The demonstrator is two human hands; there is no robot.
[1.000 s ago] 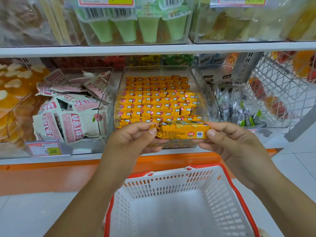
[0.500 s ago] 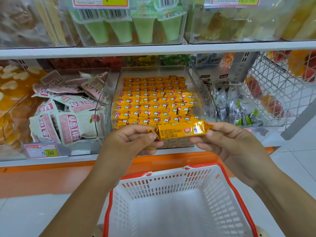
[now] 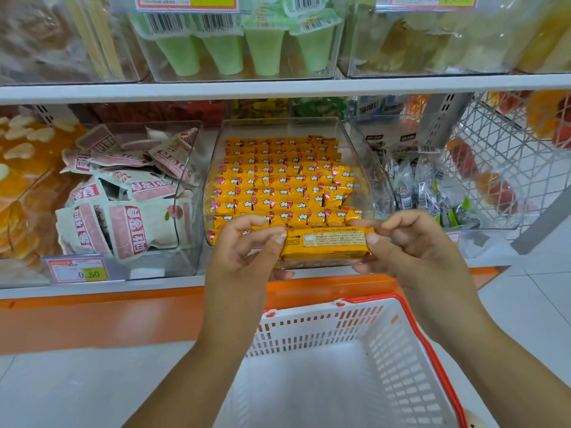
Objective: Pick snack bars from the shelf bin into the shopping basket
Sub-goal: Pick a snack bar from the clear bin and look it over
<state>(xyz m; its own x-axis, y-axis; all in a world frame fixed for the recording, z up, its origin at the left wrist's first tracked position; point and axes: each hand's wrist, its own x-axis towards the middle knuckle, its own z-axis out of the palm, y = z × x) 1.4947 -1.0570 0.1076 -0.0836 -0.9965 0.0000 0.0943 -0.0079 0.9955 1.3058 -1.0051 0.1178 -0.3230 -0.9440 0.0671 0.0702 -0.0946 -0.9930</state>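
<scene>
You still pinch the snack bar (image 3: pixel 327 245) at frame centre, left hand (image 3: pixel 244 254) and right hand (image 3: pixel 411 254) on its ends, before the bin (image 3: pixel 369 180), above the basket (image 3: pixel 309 332). It has rolled: unreadable small print now faces you, its left end behind your fingers.

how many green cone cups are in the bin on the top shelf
4, side by side in the clear bin: leftmost green cone, second, third, rightmost. Others may hide behind them.

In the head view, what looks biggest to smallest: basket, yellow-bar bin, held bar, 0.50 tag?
1. basket, helped by being nearest
2. yellow-bar bin
3. held bar
4. 0.50 tag, only slightly smaller; the bar is nearer, so unsure
</scene>
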